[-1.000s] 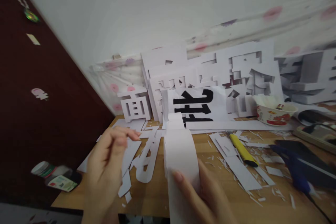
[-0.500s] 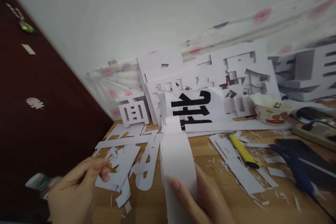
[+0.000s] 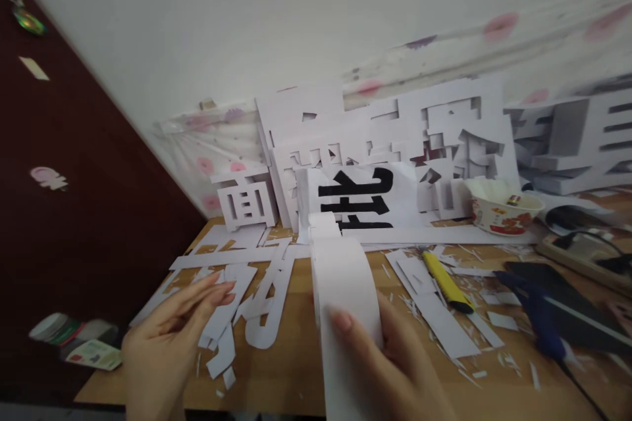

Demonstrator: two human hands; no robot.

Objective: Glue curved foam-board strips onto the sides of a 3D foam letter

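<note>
A white curved paper piece (image 3: 345, 276) stands upright over the wooden table, its long strip running down toward the bottom edge. My right hand (image 3: 390, 355) grips it, thumb on the near face and fingers behind its right side. To the left, my left hand (image 3: 178, 322) is raised over paper offcuts (image 3: 230, 309), thumb and fingertips brought together and apart from the held piece. Whether anything thin is between those fingertips cannot be made out. Behind the held piece is a white sheet with a black printed character (image 3: 363, 191).
White cut-out characters (image 3: 247, 200) lean along the wall. On the table (image 3: 276, 378) lie a yellow cutter (image 3: 447, 281), paper scraps, a blue glue gun (image 3: 540, 322) and a dark phone-like slab. A paper bowl (image 3: 506, 210) and power strip (image 3: 582, 253) stand right; a bottle (image 3: 74, 339) lies left.
My left hand has moved right and slightly up, toward the held paper. My right hand and the paper piece have shifted slightly right. The camera view has shifted a little.
</note>
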